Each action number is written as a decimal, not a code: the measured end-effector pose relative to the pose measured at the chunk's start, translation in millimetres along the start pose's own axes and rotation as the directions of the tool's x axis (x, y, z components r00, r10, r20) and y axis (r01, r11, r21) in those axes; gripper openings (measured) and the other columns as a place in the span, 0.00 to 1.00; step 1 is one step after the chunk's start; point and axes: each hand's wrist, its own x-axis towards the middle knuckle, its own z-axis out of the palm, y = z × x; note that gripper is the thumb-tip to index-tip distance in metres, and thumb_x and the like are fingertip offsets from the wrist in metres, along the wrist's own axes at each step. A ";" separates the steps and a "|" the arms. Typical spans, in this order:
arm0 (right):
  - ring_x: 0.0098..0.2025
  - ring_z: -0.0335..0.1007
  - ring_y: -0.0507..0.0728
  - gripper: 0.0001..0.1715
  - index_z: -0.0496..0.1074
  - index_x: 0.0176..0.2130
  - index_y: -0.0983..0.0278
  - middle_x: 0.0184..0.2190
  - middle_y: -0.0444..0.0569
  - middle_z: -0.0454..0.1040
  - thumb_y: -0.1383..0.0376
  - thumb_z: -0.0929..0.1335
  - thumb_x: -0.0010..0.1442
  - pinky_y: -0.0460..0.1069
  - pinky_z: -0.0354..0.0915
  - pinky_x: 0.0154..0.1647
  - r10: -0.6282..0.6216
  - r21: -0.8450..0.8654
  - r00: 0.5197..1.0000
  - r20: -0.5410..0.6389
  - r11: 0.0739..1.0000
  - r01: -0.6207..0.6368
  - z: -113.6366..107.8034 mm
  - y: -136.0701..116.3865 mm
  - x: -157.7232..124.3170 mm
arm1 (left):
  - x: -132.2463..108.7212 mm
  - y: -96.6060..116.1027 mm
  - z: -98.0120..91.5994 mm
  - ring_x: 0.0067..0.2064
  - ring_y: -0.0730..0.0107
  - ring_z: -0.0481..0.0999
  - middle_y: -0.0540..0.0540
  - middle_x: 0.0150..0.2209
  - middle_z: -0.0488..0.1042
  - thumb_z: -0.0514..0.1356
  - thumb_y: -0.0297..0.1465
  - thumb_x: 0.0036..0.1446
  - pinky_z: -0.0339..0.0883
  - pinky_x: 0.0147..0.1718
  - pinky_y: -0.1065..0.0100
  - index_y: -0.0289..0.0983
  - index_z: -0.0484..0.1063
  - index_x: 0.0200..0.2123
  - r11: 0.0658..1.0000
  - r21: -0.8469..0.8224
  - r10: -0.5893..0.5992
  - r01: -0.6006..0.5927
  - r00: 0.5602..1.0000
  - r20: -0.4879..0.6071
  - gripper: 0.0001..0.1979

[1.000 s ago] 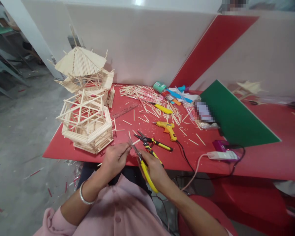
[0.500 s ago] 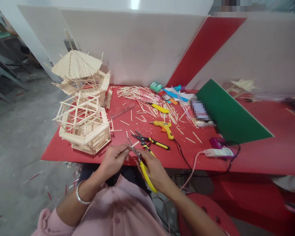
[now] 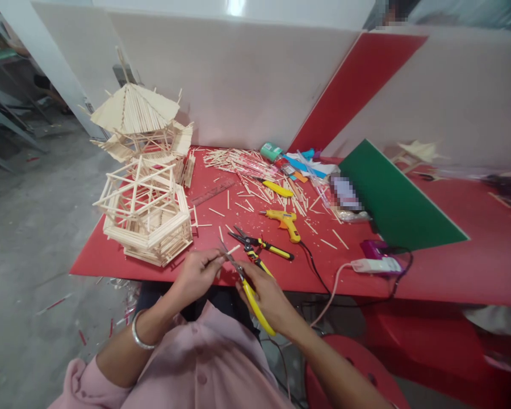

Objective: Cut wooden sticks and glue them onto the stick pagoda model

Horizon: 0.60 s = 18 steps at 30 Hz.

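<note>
My right hand [image 3: 267,298] grips yellow-handled scissors [image 3: 252,298] whose blades point up-left toward my left hand. My left hand [image 3: 196,274] pinches a thin wooden stick [image 3: 233,249] at the table's front edge, right at the scissor blades. Both hands hover over the near edge of the red table [image 3: 221,267]. Just beyond them lie yellow-and-black pliers [image 3: 259,244] and a yellow glue gun [image 3: 286,221].
A hexagonal stick frame [image 3: 147,216] and a roofed stick model [image 3: 138,122] stand at the left. Loose sticks [image 3: 247,165] litter the middle. A green board [image 3: 394,199], a white power strip [image 3: 377,265] with cables and a red chair [image 3: 349,380] sit to the right.
The hands stay almost in place at the table edge, stick against the scissor blades; only the camera view has shifted slightly.
</note>
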 end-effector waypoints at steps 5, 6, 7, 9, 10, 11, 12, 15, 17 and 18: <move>0.47 0.73 0.59 0.24 0.69 0.55 0.62 0.48 0.54 0.76 0.67 0.64 0.60 0.54 0.68 0.50 0.016 0.033 1.000 0.010 0.999 -0.016 -3.2 0.7 -4.4 | 0.1 -1.3 -1.5 0.20 0.76 0.60 0.54 0.17 0.60 0.55 0.40 0.61 0.55 0.21 0.74 0.37 0.65 0.21 0.998 -0.040 -0.041 0.041 0.999 0.020 0.19; 0.46 0.73 0.59 0.24 0.69 0.56 0.62 0.48 0.54 0.76 0.66 0.64 0.60 0.54 0.68 0.50 0.019 0.039 1.000 0.001 0.999 -0.019 -3.4 2.1 -5.1 | 0.0 -1.4 -2.1 0.20 0.76 0.60 0.54 0.17 0.60 0.55 0.40 0.61 0.55 0.21 0.74 0.37 0.65 0.21 0.998 -0.045 -0.046 0.046 0.999 0.014 0.19; 0.45 0.73 0.58 0.23 0.69 0.55 0.62 0.46 0.54 0.76 0.66 0.64 0.60 0.54 0.68 0.49 0.024 0.047 1.000 -0.003 0.999 -0.024 -3.3 3.5 -5.7 | 0.0 -1.4 -2.6 0.20 0.76 0.60 0.54 0.17 0.61 0.55 0.41 0.61 0.56 0.21 0.74 0.37 0.65 0.21 0.998 -0.046 -0.048 0.048 0.999 0.011 0.19; 0.38 0.73 0.57 0.19 0.71 0.51 0.63 0.38 0.51 0.76 0.64 0.64 0.61 0.52 0.69 0.43 0.055 0.086 0.998 0.008 0.995 -0.056 -2.7 4.7 -7.1 | 0.1 -1.7 -3.5 0.20 0.76 0.61 0.54 0.17 0.62 0.55 0.41 0.61 0.57 0.21 0.74 0.37 0.66 0.22 0.998 -0.043 -0.045 0.046 0.999 0.024 0.19; 0.33 0.71 0.55 0.17 0.72 0.49 0.63 0.32 0.48 0.75 0.62 0.64 0.62 0.51 0.68 0.39 0.089 0.137 0.996 0.031 0.986 -0.093 -2.3 4.1 -8.2 | 0.1 -2.0 -3.8 0.21 0.76 0.62 0.54 0.17 0.63 0.55 0.41 0.61 0.58 0.22 0.74 0.37 0.67 0.22 0.998 -0.044 -0.040 0.042 0.999 0.033 0.18; 0.27 0.68 0.53 0.16 0.73 0.47 0.63 0.27 0.45 0.71 0.59 0.64 0.63 0.49 0.67 0.33 0.132 0.224 0.988 0.079 0.964 -0.147 -1.8 2.5 -9.9 | 0.2 -2.6 -4.2 0.21 0.76 0.63 0.53 0.17 0.64 0.55 0.40 0.61 0.58 0.23 0.74 0.36 0.68 0.22 0.998 -0.050 -0.030 0.032 0.999 0.040 0.18; 0.22 0.64 0.52 0.17 0.72 0.46 0.63 0.23 0.42 0.67 0.56 0.64 0.63 0.48 0.65 0.27 0.171 0.345 0.973 0.154 0.914 -0.215 -1.5 0.0 -12.0 | 0.3 -3.5 -4.5 0.22 0.75 0.63 0.53 0.18 0.64 0.55 0.40 0.61 0.59 0.23 0.74 0.36 0.69 0.22 0.998 -0.058 -0.015 0.017 0.999 0.047 0.19; 0.17 0.54 0.48 0.22 0.70 0.48 0.63 0.20 0.37 0.59 0.51 0.65 0.61 0.45 0.58 0.18 0.166 0.691 0.890 0.425 0.576 -0.437 -4.3 -10.4 -18.9 | 1.4 -9.4 -5.0 0.23 0.75 0.64 0.52 0.18 0.65 0.56 0.42 0.61 0.59 0.24 0.74 0.36 0.69 0.21 0.997 -0.079 0.021 -0.018 0.999 0.033 0.20; 0.18 0.52 0.48 0.24 0.69 0.48 0.62 0.21 0.36 0.58 0.50 0.66 0.58 0.44 0.58 0.17 0.141 0.769 0.864 0.483 0.404 -0.496 -11.7 -16.1 -18.9 | 3.4 -15.0 -4.2 0.23 0.75 0.65 0.51 0.18 0.67 0.58 0.43 0.60 0.61 0.25 0.73 0.36 0.70 0.21 0.995 -0.102 0.000 -0.001 1.000 -0.011 0.21; 0.18 0.52 0.48 0.24 0.69 0.48 0.61 0.21 0.36 0.58 0.50 0.67 0.57 0.44 0.58 0.17 0.156 0.775 0.868 0.472 0.397 -0.493 -17.2 -17.7 -15.8 | 4.7 -17.7 -3.3 0.23 0.74 0.67 0.50 0.18 0.68 0.59 0.44 0.59 0.62 0.25 0.73 0.36 0.71 0.21 0.992 -0.122 -0.024 0.019 0.999 -0.035 0.21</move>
